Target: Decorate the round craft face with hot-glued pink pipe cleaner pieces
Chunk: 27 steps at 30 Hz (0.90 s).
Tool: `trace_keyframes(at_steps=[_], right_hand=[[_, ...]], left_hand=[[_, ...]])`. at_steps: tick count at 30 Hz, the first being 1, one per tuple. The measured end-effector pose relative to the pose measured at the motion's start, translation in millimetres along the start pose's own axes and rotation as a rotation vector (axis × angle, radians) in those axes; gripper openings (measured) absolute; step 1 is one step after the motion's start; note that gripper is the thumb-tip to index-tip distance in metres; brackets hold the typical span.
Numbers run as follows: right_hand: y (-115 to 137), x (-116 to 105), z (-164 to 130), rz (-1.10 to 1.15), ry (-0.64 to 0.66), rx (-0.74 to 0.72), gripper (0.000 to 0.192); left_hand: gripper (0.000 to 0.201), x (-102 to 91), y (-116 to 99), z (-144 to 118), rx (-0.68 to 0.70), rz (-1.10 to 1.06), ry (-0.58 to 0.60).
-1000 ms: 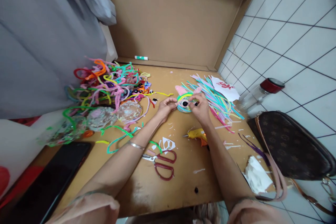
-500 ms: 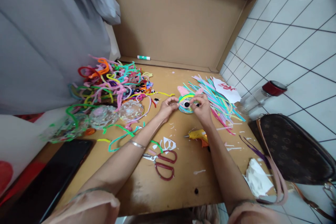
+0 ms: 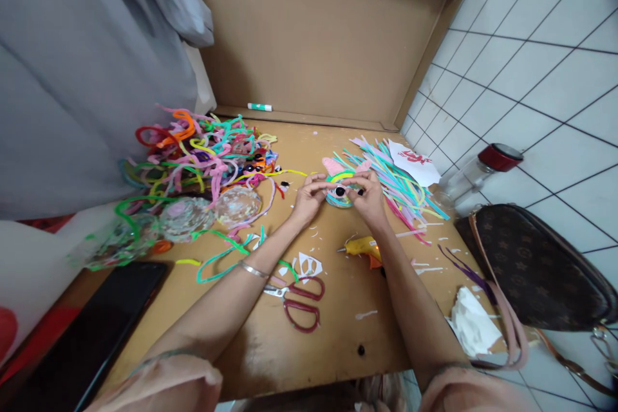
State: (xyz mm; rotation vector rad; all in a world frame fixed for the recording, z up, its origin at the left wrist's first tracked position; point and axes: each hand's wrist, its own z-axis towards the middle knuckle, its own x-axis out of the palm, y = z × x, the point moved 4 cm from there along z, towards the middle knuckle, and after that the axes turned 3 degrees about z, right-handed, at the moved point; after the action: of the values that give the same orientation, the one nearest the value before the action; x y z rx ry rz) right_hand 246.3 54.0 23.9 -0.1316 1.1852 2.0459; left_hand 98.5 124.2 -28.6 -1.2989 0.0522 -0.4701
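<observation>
A small round craft face (image 3: 340, 192), wound from green, yellow and blue pipe cleaners and fitted with a black-and-white googly eye, is held on the brown cardboard work surface (image 3: 333, 328) between two hands. The left hand (image 3: 309, 196) is closed on the left edge of the face, with thumb and fingertips pinched against it. The right hand (image 3: 369, 196) is closed on the right edge in the same pinching way, so that the face is gripped from both sides. Two pink ears are seen at the top of the face, just above the fingers.

A fan of straight pastel pipe cleaners (image 3: 400, 183) is spread just beyond the right hand, and a white paper scrap with red print (image 3: 414, 162) is laid on its far side. A tangled heap of coloured pipe cleaners (image 3: 203, 151) is piled well to the left. A yellow glue gun (image 3: 361, 247) is laid near the right forearm, and red-handled scissors (image 3: 299, 299) are placed between the two forearms, beside white paper offcuts (image 3: 307, 264). A brown handbag (image 3: 535, 270) is set at the right edge, with a red-capped jar (image 3: 483, 174) behind it
</observation>
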Motion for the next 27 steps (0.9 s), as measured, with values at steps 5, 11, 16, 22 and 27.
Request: trace_keyframes(at_steps=[5,11,16,22,27], right_hand=[[-0.1,-1.4,1.0,-0.011,0.004,-0.001,0.017],[0.4,-1.4,0.4,0.029,0.005,0.0,0.018],[-1.1,-0.3,-0.4,0.068,0.019,0.003,0.019],[3.0,-0.2,-0.7,0.033,0.032,-0.02,0.023],[5.2,0.9,-1.5,-0.033,0.012,-0.044,0.023]], left_hand=[[0.013,0.3,2.2,-0.4,0.048,0.077,0.038],[0.014,-0.7,4.8,-0.3,0.034,0.044,0.012],[0.012,-1.3,7.6,0.9,0.025,0.033,0.016],[0.01,-0.8,2.9,0.3,0.01,0.005,0.004],[0.012,0.4,-1.8,-1.0,-0.005,-0.023,0.003]])
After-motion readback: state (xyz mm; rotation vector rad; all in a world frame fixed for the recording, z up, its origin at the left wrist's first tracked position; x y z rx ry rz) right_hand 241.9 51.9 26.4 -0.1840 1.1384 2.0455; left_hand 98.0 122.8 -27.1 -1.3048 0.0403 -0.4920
